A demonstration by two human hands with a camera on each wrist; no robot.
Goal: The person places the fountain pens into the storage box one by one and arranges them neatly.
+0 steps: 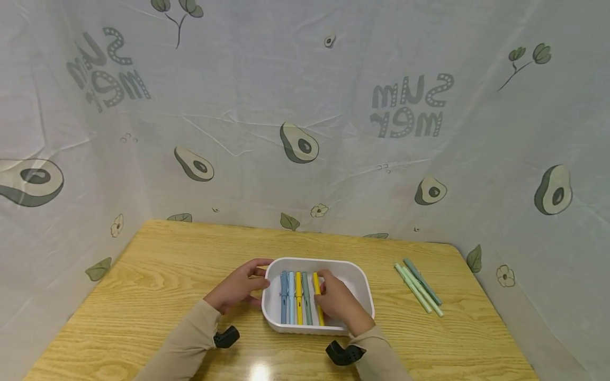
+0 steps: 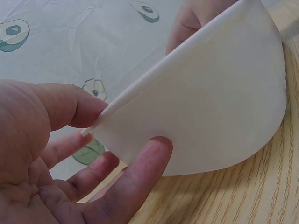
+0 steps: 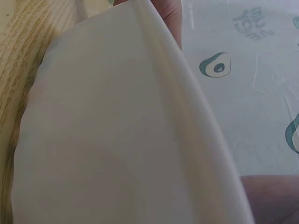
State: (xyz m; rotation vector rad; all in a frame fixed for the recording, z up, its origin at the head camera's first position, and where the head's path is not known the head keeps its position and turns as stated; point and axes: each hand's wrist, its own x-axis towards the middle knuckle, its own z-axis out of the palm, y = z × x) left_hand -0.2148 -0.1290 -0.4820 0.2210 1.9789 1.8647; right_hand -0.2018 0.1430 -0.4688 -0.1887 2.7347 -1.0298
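A white plastic box (image 1: 329, 329) with rounded corners sits near the front of the table. My left hand (image 1: 240, 286) holds its left end, with fingertips on the rim and the outer wall, as the left wrist view shows close up. Inside, my right hand (image 1: 340, 299) pinches a yellow pen (image 1: 316, 284). To the left of that pen, a blue pen (image 1: 284, 299), a light blue pen (image 1: 292, 299), another yellow pen (image 1: 299, 301) and a grey-green pen (image 1: 307, 301) lie side by side. In the right wrist view the box wall (image 3: 103, 112) hides most of the right hand.
Right of the box, two light green pens (image 1: 413, 288) and a darker teal pen (image 1: 423, 281) lie on the wooden table (image 1: 190, 254). A pale curtain (image 1: 248, 106) printed with avocados hangs behind the table and along its sides.
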